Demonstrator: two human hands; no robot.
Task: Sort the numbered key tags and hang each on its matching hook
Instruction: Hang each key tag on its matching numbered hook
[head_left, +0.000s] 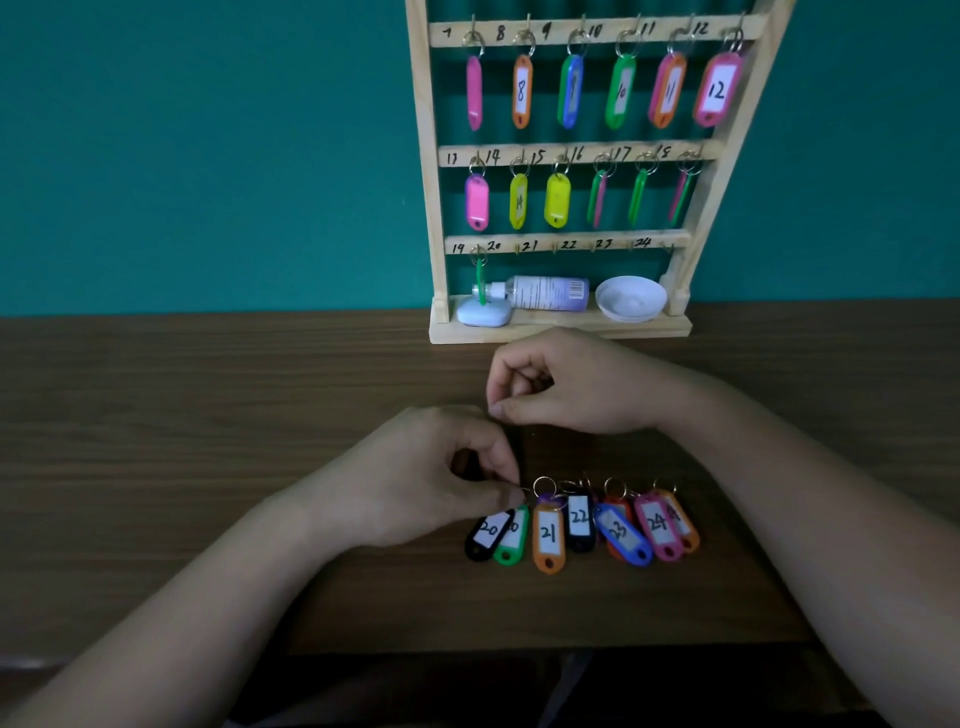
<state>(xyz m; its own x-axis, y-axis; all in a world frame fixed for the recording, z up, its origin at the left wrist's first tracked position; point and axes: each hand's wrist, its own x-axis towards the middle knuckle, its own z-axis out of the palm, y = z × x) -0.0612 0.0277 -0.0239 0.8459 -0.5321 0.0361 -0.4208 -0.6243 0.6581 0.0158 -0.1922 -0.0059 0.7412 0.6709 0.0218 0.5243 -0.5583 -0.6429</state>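
A wooden key rack (434, 208) stands at the back of the table, its hooks numbered by hand. Coloured tags fill the rows 7–12 and 13–18, and a green tag (481, 283) hangs at hook 19. Hooks 20 to 24 (587, 247) are bare. Loose tags lie in a row on the table: a black 20 (485, 535) over a green 20 (511, 540), an orange 21 (548, 538), a black 22 (580, 522), a blue 23 (623, 535) and a pink 24 (658, 527). My left hand (441, 478) pinches the ring at the top of the 20 tags. My right hand (566, 384) hovers behind, fingers curled, thumb and forefinger together.
On the rack's base lie a small white case (483, 314), a bottle on its side (545, 293) and a white dish (631, 299). The brown wooden table (208, 415) ends in a front edge near my forearms. A teal wall is behind.
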